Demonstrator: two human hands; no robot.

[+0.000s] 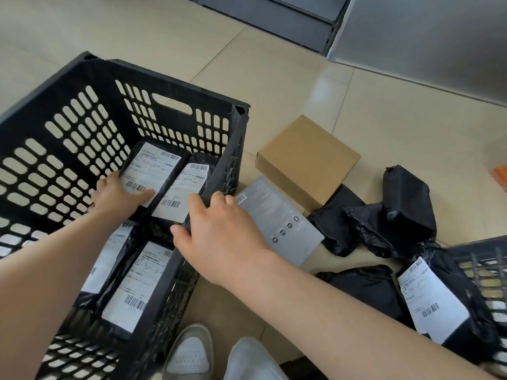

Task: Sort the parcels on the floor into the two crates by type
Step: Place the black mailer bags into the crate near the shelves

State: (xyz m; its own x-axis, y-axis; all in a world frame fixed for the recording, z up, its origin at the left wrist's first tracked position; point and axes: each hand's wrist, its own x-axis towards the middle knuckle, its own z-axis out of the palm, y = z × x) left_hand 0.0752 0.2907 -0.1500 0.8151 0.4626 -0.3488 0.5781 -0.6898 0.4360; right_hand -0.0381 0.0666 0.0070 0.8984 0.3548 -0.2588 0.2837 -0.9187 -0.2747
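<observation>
Black slotted plastic crate (82,138) holds four black labelled poly parcels. Left hand (120,194) grips the far-left parcel (153,171), likely seating it flat. Right hand (219,229) clasps the crate's right wall, probably steadying it. Unsorted on the floor: grey flat box (279,223), brown cardboard box (307,157), black bags (406,209).

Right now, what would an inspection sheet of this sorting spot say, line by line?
Surface: pale tiled floor.
Job's things: black crate holds four labelled black parcels; brown box, grey flat box and black bagged parcels lie on the floor; second crate at right edge.
Clutter: orange item at right edge, unclear.
Grippers: left hand holds the labelled parcel in the crate; right hand grips the crate's rim.
Cables: nothing seen.
Surroundings: grey cabinets; the person's shoe.
</observation>
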